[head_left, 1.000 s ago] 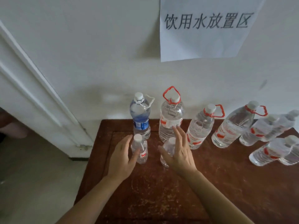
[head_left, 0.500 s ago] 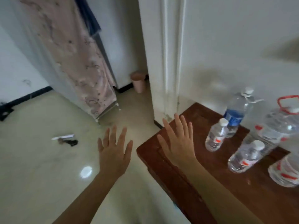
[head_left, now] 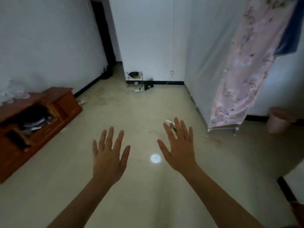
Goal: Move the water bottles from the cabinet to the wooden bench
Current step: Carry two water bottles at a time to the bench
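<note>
**Both hands empty and held out over the floor, with no bottle in hold.**
The fingers point(head_left: 109, 137) of the left hand point(head_left: 108, 155) and right hand point(head_left: 179, 150) are straight and spread, grasping nothing, palms down with their backs to the camera. Both forearms reach forward from 6 o'clock, side by side and apart, above the glossy floor point(head_left: 148, 104). The wooden cabinet point(head_left: 65, 102) stands at 9 o'clock against the wall. Blurred pale shapes point(head_left: 11, 92) on its top may be the water bottles, but this cannot be told. Judged from the task, a filled bottle would be heavy for its bulk, with a thin plastic wall that is smooth and yields to a squeeze. The sounder hold is probably round the body below the shoulder, or at the stiff neck.
</note>
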